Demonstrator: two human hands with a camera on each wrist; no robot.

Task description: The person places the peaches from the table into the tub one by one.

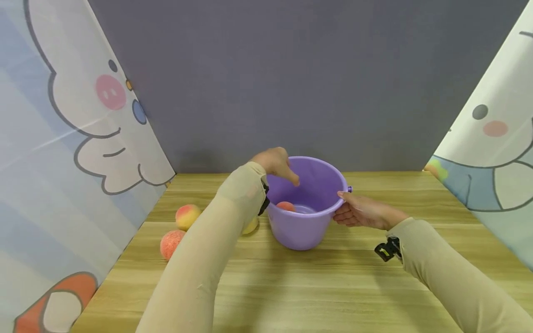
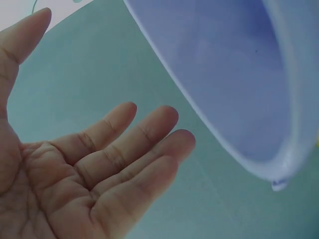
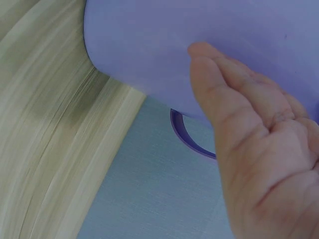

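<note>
A purple bucket stands upright on the wooden table. Inside it lies a reddish peach-like fruit, partly hidden by the front rim. My left hand hovers over the bucket's left rim, and its palm is bare in the left wrist view, fingers loosely spread. At the opposite side, my right hand holds the bucket by its rim, thumb on the edge and fingers along the outer wall. The right wrist view shows those fingers against the purple side, beside the bucket's curved handle.
Left of the bucket, a yellow-red peach and a coral-coloured round fruit lie by my left sleeve. A yellow fruit peeks out behind that forearm. A grey wall rises behind the table; cartoon-printed sheets flank both sides.
</note>
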